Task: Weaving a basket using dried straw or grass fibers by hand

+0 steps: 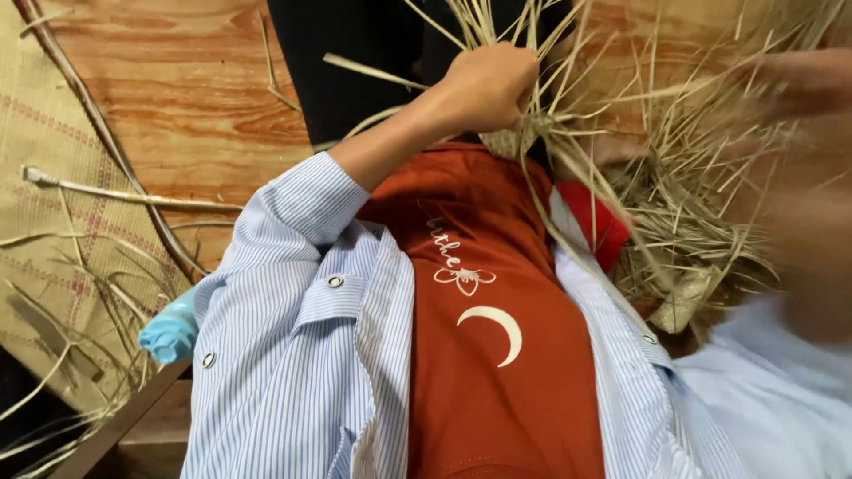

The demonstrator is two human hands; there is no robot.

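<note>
A bundle of dry straw strands [621, 133] is gripped in the left hand [488, 84], which is closed in a fist around the strands near the top of the view, above the person's lap. The strands fan out upward and to the right, and a tangled heap of them is seen lying just beside the red cloth [590, 222] at the edge of the rust-coloured shirt [493, 355]. The right hand [799, 84] is caught only as a blur at the upper right, among the outer strands — whether it is closed or spread cannot be told.

Much of the view is blocked by the person's own body: the striped blue overshirt [293, 355] and its sleeve cover the lower half, so the lower ends of the strands are hidden. A wooden floor [186, 98] is seen at upper left, with a woven mat [44, 213] laid over it and loose stalks scattered across both. A light blue plastic object [170, 333] is partly seen beside the sleeve — its shape cannot be made out fully.
</note>
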